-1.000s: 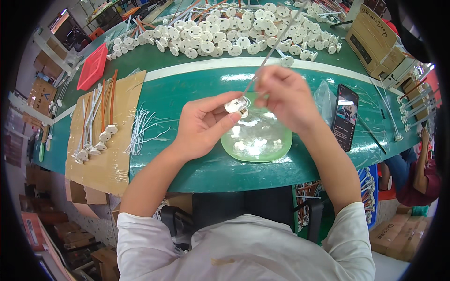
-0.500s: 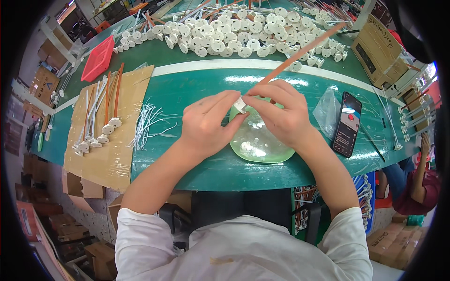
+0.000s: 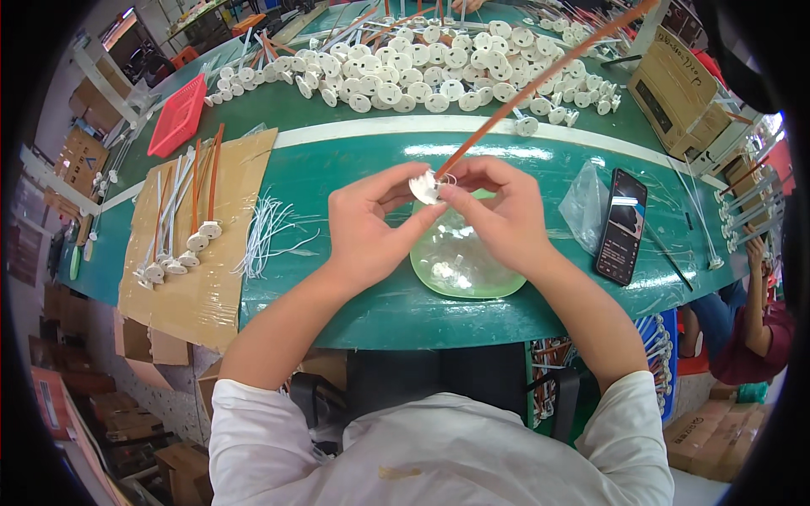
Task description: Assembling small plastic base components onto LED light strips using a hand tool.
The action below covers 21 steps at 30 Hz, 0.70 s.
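Above the bench's near middle, a white round fitting (image 3: 423, 187) is held up between my two hands. A long orange-brown rod (image 3: 544, 80) runs from it toward the upper right. My left hand (image 3: 367, 223) pinches the fitting's left and lower side, thumb beneath. My right hand (image 3: 504, 215) has thumb and bent fingers closed at its right side, by the foot of the rod. A thin loop shows at those fingertips; what it is I cannot make out. Below the hands rests a green-rimmed shallow bowl (image 3: 474, 291) with small shiny pieces inside.
Left of me, rods with white heads (image 3: 175, 263) lie on a cardboard sheet (image 3: 224, 169), beside loose thin white strips (image 3: 266, 232). A phone (image 3: 623, 228) and a plastic bag (image 3: 584, 207) lie right. Behind are heaped white round fittings (image 3: 413, 72), a red basket (image 3: 177, 118) and a carton (image 3: 675, 97).
The white fitting has turned so its round face shows, and the rod now stands steeper. My right fingers have shifted down to the fitting's right side. My left hand still grips it.
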Available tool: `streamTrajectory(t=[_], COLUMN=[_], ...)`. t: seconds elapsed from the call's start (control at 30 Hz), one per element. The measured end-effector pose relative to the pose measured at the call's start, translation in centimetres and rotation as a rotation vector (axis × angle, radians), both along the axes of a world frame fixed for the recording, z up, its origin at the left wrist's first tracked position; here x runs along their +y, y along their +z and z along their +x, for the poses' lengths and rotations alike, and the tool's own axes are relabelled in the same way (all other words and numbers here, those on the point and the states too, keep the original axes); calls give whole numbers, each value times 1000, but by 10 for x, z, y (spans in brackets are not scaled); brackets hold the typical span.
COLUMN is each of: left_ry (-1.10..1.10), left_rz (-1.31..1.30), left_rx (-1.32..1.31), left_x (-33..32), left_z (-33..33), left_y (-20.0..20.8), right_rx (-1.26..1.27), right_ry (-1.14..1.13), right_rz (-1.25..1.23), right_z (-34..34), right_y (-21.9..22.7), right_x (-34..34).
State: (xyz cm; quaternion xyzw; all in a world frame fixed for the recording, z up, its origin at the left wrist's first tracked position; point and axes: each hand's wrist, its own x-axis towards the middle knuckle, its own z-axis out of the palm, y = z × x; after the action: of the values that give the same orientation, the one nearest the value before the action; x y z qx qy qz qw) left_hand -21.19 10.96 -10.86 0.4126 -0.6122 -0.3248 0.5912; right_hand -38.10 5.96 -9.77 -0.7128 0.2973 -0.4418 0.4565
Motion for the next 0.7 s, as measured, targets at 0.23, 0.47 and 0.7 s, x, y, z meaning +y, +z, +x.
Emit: streamTrajectory(t=[0.23,0.47,0.7], left_ry=[-153,-366,-594], left_rz=[110,362,371], left_rx=[153,519,675], left_x=[2,-3,-3], left_z=[2,5,8], left_y=[7,7,2], right_rx=[-188,-157,-14], right_ry=[300,4,-118], right_rz=[521,136,-917], right_z=[-13,-6,-6], right_y=[0,1,5], right_x=[-15,-7,-8])
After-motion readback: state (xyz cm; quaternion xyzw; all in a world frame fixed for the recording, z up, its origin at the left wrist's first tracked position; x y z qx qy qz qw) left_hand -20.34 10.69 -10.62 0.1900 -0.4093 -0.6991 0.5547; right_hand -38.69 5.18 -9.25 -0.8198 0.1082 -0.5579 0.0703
